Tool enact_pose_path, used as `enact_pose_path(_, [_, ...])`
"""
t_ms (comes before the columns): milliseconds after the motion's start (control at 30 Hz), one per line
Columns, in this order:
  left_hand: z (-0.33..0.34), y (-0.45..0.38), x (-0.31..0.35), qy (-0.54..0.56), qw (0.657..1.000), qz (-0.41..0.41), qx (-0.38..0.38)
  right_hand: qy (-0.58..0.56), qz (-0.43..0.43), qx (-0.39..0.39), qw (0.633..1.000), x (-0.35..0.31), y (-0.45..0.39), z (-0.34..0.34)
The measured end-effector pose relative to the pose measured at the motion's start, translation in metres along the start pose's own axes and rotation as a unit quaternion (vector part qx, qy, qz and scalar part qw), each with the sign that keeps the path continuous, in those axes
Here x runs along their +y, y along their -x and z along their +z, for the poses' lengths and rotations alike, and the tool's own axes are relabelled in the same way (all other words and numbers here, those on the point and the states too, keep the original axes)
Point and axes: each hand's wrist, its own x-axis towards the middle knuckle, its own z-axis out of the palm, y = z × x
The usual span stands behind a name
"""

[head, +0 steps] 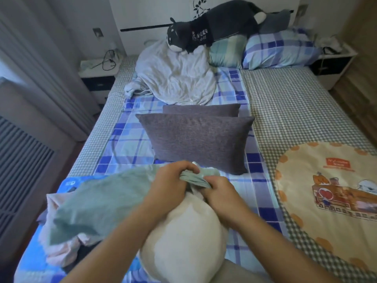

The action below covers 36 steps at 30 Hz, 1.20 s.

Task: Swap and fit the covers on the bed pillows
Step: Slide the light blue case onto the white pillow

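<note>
The bare white pillow insert (pixel 183 237) lies lengthwise on the bed (pixel 295 103) just in front of the person, its far end under a bunched teal cover (pixel 98 201) whose loose body trails off to the left over a heap of pale pink cloth (pixel 59 254). Both hands meet at that far end: the left hand (pixel 171 180) has its fingers curled tight round a gathered fold of the teal cover, and the right hand (pixel 219 190) pinches the cover's edge against the insert's corner. The risk from here, as I judge it, is that the opening is not truly found; with the fabric so wadded, the insert's corner could be pushed into a fold instead of the mouth, or the cover could go on twisted and leave a corner unfilled. Pulling hard on one gathered edge might also strain a seam. The teal cover looks soft, nappy and limp, draping in deep creases; the insert is smooth, plump and rounded, likely to spring back when squeezed. Just beyond the hands stand two dark grey cushions (pixel 200 139), rectangular, coarse-woven and firm at the corners. A crumpled white quilt (pixel 175 78) and a dark plush dog (pixel 212 27) lie near the headboard.
</note>
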Motion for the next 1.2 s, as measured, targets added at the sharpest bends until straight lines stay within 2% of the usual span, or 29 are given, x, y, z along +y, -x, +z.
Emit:
enact_pose_path(33, [0.002, 0.001, 0.0, 0.032, 0.999, -0.025, -0.029, -0.085, 0.034, -0.058, 0.994, -0.002, -0.003, -0.01])
enact_pose_path(67, [0.002, 0.003, 0.0, 0.06, 0.992, -0.066, -0.09, -0.162, 0.059, -0.095, 0.98, -0.002, -0.007, -0.019])
enact_pose_path(133, [-0.004, 0.003, -0.001, 0.093, 0.96, -0.159, -0.211, -0.248, 0.09, -0.104, 0.959, 0.001, -0.016, -0.03])
enact_pose_path(200, [-0.011, 0.0, -0.003, 0.133, 0.932, -0.202, -0.27, -0.263, 0.103, -0.095, 0.955, 0.001, -0.021, -0.029])
enact_pose_path(300, [-0.013, 0.006, -0.001, 0.225, 0.913, -0.205, -0.273, -0.268, 0.12, -0.099, 0.951, 0.001, -0.028, -0.025])
enact_pose_path(400, [-0.016, 0.01, -0.002, 0.31, 0.891, -0.22, -0.248, -0.199, 0.108, -0.112, 0.968, 0.002, -0.032, -0.026])
enact_pose_path(433, [-0.018, 0.01, -0.001, 0.307, 0.892, -0.209, -0.257, -0.166, 0.098, -0.123, 0.974, 0.0, -0.032, -0.026])
enact_pose_path(467, [-0.019, 0.011, 0.0, 0.251, 0.916, -0.172, -0.263, -0.132, 0.087, -0.132, 0.979, -0.003, -0.031, -0.027])
enact_pose_path(500, [-0.017, 0.011, 0.001, 0.139, 0.953, -0.112, -0.243, -0.105, 0.077, -0.136, 0.982, -0.007, -0.028, -0.028])
enact_pose_path(533, [-0.014, 0.009, 0.003, -0.003, 0.981, -0.047, -0.186, -0.083, 0.062, -0.127, 0.986, -0.011, -0.024, -0.028])
enact_pose_path(567, [-0.009, 0.007, 0.003, -0.148, 0.986, 0.026, -0.069, -0.061, 0.035, -0.104, 0.992, -0.013, -0.019, -0.026])
enact_pose_path(600, [-0.005, 0.006, 0.0, -0.248, 0.963, 0.089, 0.049, -0.037, -0.005, -0.068, 0.997, -0.015, -0.012, -0.023])
enact_pose_path(667, [-0.002, 0.008, 0.0, -0.234, 0.932, 0.177, 0.211, 0.001, -0.09, 0.014, 0.996, -0.013, 0.005, -0.008])
enact_pose_path(733, [0.002, 0.011, -0.002, -0.092, 0.944, 0.173, 0.266, 0.06, -0.14, 0.055, 0.987, -0.007, 0.019, 0.009])
enact_pose_path(767, [0.005, 0.014, -0.001, -0.046, 0.944, 0.169, 0.279, 0.102, -0.157, 0.075, 0.979, -0.002, 0.021, 0.014])
enact_pose_path(800, [0.011, 0.019, -0.001, -0.047, 0.936, 0.183, 0.296, 0.138, -0.173, 0.107, 0.969, 0.002, 0.019, 0.016])
enact_pose_path(900, [0.032, 0.034, -0.01, -0.162, 0.896, 0.239, 0.337, 0.201, -0.244, 0.251, 0.915, 0.008, 0.003, 0.007])
enact_pose_path(1000, [0.033, 0.036, -0.019, -0.228, 0.888, 0.2, 0.347, 0.259, -0.26, 0.331, 0.869, 0.008, 0.001, 0.003])
enact_pose_path(1033, [0.03, 0.034, -0.02, -0.25, 0.892, 0.175, 0.335, 0.262, -0.262, 0.329, 0.869, 0.01, 0.002, 0.004])
enact_pose_path(1100, [0.024, 0.031, -0.02, -0.253, 0.909, 0.151, 0.294, 0.191, -0.238, 0.259, 0.916, 0.01, 0.002, 0.008])
enact_pose_path(1167, [0.01, 0.027, -0.015, -0.138, 0.96, 0.149, 0.19, 0.05, -0.168, 0.15, 0.973, 0.003, -0.002, 0.003])
enact_pose_path(1200, [0.0, 0.025, -0.012, -0.055, 0.983, 0.132, 0.118, 0.005, -0.122, 0.098, 0.988, -0.002, -0.005, -0.003])
